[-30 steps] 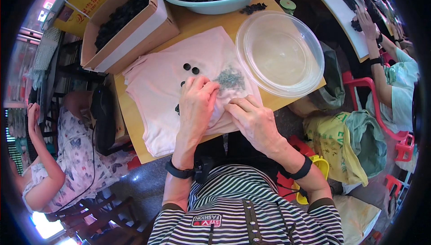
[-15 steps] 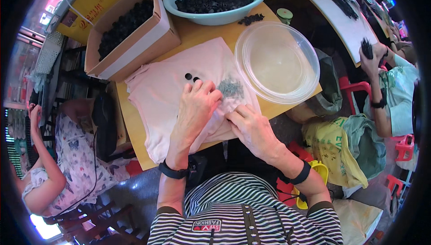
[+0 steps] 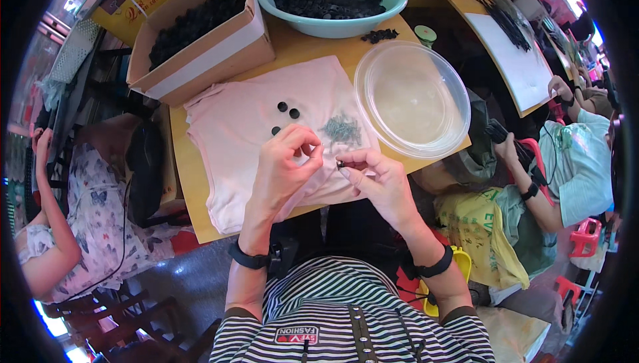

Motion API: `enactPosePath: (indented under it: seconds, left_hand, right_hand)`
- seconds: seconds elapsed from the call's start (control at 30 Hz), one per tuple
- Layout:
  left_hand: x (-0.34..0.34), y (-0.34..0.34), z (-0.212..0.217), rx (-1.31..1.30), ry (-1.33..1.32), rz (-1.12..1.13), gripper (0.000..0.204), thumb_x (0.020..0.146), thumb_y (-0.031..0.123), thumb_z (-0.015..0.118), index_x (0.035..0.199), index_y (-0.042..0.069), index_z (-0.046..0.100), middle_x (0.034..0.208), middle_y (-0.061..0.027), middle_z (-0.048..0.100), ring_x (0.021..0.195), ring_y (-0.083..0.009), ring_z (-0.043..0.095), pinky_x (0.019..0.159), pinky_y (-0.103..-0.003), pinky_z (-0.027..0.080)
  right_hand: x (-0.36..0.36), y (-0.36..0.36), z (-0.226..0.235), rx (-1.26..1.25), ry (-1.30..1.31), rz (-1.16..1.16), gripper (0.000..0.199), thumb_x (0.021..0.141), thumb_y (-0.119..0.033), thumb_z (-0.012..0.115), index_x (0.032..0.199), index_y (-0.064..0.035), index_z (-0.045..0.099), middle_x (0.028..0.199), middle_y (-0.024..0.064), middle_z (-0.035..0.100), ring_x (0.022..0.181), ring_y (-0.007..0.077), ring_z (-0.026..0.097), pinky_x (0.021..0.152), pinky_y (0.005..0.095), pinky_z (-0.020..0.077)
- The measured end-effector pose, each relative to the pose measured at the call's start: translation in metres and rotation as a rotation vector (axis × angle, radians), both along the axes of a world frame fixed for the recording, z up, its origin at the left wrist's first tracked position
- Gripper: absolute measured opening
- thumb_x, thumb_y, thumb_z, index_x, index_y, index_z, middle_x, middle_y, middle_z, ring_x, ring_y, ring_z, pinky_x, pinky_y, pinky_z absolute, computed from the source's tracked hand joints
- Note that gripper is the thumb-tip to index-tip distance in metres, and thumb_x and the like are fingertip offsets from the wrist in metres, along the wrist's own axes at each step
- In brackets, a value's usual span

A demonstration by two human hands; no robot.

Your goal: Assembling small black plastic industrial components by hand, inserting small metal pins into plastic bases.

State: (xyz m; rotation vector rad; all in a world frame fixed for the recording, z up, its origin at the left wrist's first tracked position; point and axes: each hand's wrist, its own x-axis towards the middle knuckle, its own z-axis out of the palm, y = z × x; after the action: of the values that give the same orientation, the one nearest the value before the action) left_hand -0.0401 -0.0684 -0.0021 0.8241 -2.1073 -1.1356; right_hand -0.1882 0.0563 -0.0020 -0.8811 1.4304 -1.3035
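Above the pink cloth (image 3: 233, 143), my two hands work a small gap apart. My left hand (image 3: 283, 167) pinches thumb and forefinger together; whatever is between the tips is too small to make out. A small black piece (image 3: 340, 164) is held between the thumb and fingers of my right hand (image 3: 381, 180). Beyond my hands lies a loose pile of small silvery metal pieces (image 3: 341, 129). Three black round caps lie apart on the cloth: a far one (image 3: 282, 106), a middle one (image 3: 294, 114) and one nearest my left fingers (image 3: 275, 130).
A cardboard box (image 3: 206, 63) of black pieces stands far left on the table (image 3: 193, 193). Beside it is a pale green basin (image 3: 333, 27), also full. A clear round plastic tub (image 3: 413, 97) sits at right, with loose black bits (image 3: 380, 35) behind. People sit on both sides.
My hands have turned, showing the pinching fingertips and the black piece in the right. A third cap has come into sight. At right, another person's hand with black strands has dropped lower.
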Motion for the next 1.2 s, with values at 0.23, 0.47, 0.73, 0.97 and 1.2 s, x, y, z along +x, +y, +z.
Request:
enactPosePath:
  seconds: [0.23, 0.47, 0.73, 0.97, 1.2]
  left_hand:
    - [0.010, 0.022, 0.001, 0.587, 0.424, -0.007, 0.004, 0.086, 0.001, 0.065, 0.089, -0.001, 0.065, 0.088, -0.0043, 0.064, 0.075, -0.0094, 0.062, 0.069, -0.022, 0.050]
    - [0.018, 0.035, 0.002, 0.659, 0.505, 0.049, 0.013, 0.085, -0.004, 0.063, 0.098, -0.002, 0.064, 0.089, -0.0094, 0.066, 0.076, -0.0126, 0.064, 0.071, -0.024, 0.052]
    - [0.019, 0.045, -0.003, 0.611, 0.643, 0.108, 0.012, 0.083, -0.003, 0.067, 0.094, -0.001, 0.066, 0.099, -0.0090, 0.064, 0.086, -0.0116, 0.063, 0.077, -0.024, 0.051]
    - [0.022, 0.047, -0.010, 0.498, 0.583, 0.161, 0.013, 0.082, -0.003, 0.069, 0.095, 0.000, 0.067, 0.101, -0.0064, 0.059, 0.083, -0.0091, 0.058, 0.073, -0.021, 0.046]
    - [0.026, 0.049, -0.012, 0.292, 0.490, 0.158, 0.015, 0.079, -0.004, 0.069, 0.093, 0.001, 0.067, 0.096, -0.0058, 0.061, 0.078, -0.0085, 0.055, 0.070, -0.021, 0.044]
  right_hand:
    - [-0.006, -0.006, -0.010, 0.051, -0.685, 0.043, 0.026, 0.091, -0.013, 0.063, 0.114, -0.0009, 0.061, 0.101, 0.0052, 0.065, 0.087, 0.0080, 0.062, 0.069, 0.0201, 0.0524]
    - [0.001, -0.008, -0.012, 0.050, -0.826, 0.064, 0.028, 0.092, -0.012, 0.061, 0.117, -0.0007, 0.059, 0.100, 0.0062, 0.065, 0.088, 0.0096, 0.063, 0.068, 0.0194, 0.0534]
    - [0.009, -0.009, -0.006, 0.065, -0.848, 0.095, 0.027, 0.091, -0.013, 0.063, 0.115, -0.0012, 0.061, 0.100, 0.0063, 0.066, 0.085, 0.0090, 0.064, 0.067, 0.0177, 0.0532]
    - [0.010, -0.007, -0.004, 0.068, -0.860, 0.117, 0.025, 0.091, -0.014, 0.063, 0.113, -0.0017, 0.062, 0.100, 0.0067, 0.067, 0.086, 0.0090, 0.063, 0.066, 0.0178, 0.0527]
    - [0.010, -0.004, -0.005, 0.050, -0.803, 0.125, 0.023, 0.092, -0.014, 0.062, 0.112, -0.0016, 0.063, 0.100, 0.0071, 0.067, 0.087, 0.0093, 0.063, 0.068, 0.0194, 0.0525]
